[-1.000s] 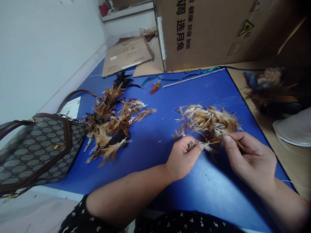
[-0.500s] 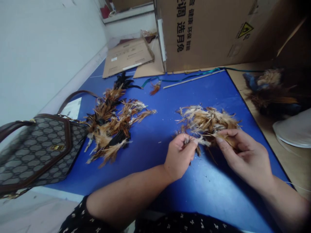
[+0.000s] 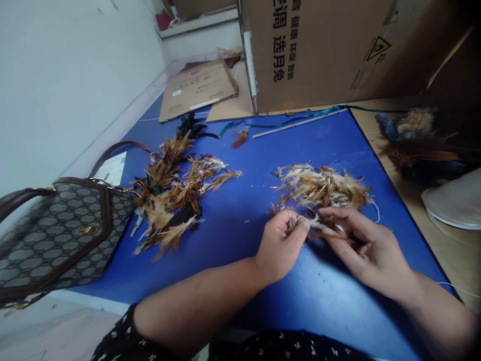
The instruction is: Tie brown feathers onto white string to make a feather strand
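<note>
A loose heap of tan and cream feathers (image 3: 323, 188) lies on the blue mat (image 3: 255, 160) just beyond my hands. My left hand (image 3: 280, 245) is curled, thumb and fingers pinched on a small bunch of feathers (image 3: 313, 225) at the heap's near edge. My right hand (image 3: 363, 248) reaches in from the right, its fingers closed on the other end of the same bunch. A second, darker pile of brown, orange and black feathers (image 3: 173, 193) lies to the left.
A patterned handbag (image 3: 56, 230) stands at the mat's left edge. A big cardboard box (image 3: 319, 50) and flattened cartons (image 3: 197, 87) fill the back. A teal ribbon (image 3: 278, 122) and thin stick (image 3: 296, 123) lie before the box. More feathers (image 3: 421, 140) and a white object (image 3: 456, 200) sit at the right.
My right hand has slid left and down, from the heap's right side toward my left hand. My left hand has stayed almost still, pinched on the feathers.
</note>
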{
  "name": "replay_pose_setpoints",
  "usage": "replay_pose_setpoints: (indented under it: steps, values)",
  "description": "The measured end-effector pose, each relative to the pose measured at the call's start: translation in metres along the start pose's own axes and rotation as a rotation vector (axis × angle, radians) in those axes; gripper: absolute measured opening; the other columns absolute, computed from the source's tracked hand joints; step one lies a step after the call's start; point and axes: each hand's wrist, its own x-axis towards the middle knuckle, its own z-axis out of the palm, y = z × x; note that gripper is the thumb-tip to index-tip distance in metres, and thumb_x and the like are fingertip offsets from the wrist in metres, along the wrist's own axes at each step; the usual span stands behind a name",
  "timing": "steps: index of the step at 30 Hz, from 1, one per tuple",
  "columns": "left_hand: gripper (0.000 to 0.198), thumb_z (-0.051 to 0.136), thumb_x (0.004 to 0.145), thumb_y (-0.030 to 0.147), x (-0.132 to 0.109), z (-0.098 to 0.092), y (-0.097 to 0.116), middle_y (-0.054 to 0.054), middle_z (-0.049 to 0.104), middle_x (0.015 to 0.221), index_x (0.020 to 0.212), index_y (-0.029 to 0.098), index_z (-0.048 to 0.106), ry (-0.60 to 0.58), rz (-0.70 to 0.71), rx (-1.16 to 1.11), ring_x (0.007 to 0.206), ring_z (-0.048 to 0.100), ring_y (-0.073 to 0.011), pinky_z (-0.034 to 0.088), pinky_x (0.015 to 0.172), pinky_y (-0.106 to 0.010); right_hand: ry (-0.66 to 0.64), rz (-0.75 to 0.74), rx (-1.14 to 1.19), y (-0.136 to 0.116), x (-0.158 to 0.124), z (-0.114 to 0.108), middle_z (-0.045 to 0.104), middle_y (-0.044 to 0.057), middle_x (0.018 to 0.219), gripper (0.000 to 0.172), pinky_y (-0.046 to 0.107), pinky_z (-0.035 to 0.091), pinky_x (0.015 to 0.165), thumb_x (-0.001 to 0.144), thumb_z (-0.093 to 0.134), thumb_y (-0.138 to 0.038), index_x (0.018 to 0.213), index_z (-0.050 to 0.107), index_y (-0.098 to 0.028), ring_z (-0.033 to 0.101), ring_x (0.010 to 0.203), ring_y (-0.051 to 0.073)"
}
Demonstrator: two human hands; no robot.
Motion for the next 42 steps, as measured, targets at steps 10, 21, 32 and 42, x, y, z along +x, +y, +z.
replay_pose_setpoints:
  steps: [10,21,32,42]
  values:
    - [0.029,0.074,0.097,0.043,0.000,0.000,-0.001,0.008,0.046,0.062,0.102,0.018,0.062,-0.085,0.007,-0.121,0.054,0.038,-0.0082,0.032,0.055,-0.025,-0.056,0.055,0.000,0.007,0.001,0.006,0.069,-0.002,0.066,0.022,0.021,0.046,0.050,0.104,0.072,-0.040,0.095,0.078,-0.021,0.057,0.052,0.011]
    - [0.042,0.062,0.107,0.053,0.000,0.002,-0.005,0.005,0.047,0.070,0.120,0.013,0.068,-0.203,0.056,-0.201,0.062,0.043,-0.0111,0.038,0.062,-0.029,-0.092,0.265,0.362,-0.004,0.004,0.019,0.075,0.001,0.073,0.031,0.023,0.056,0.061,0.100,0.078,-0.052,0.094,0.078,-0.021,0.064,0.061,0.014]
    - [0.037,0.068,0.106,0.050,0.004,-0.002,-0.013,0.001,0.057,0.071,0.097,0.016,0.081,-0.166,0.153,-0.035,0.065,0.053,-0.0123,0.048,0.068,-0.030,-0.101,0.282,0.396,-0.017,0.009,0.021,0.058,-0.005,0.057,0.045,0.020,0.042,0.045,0.097,0.079,-0.061,0.080,0.071,-0.020,0.038,0.046,0.009]
    - [0.032,0.075,0.100,0.048,0.007,-0.003,-0.014,-0.009,0.075,0.103,0.098,0.018,0.085,-0.030,0.174,-0.047,0.091,0.067,-0.0177,0.056,0.083,-0.031,-0.013,0.236,0.251,-0.004,0.001,0.023,0.052,-0.006,0.060,0.038,0.020,0.038,0.044,0.097,0.079,-0.056,0.093,0.075,-0.019,0.045,0.050,0.010]
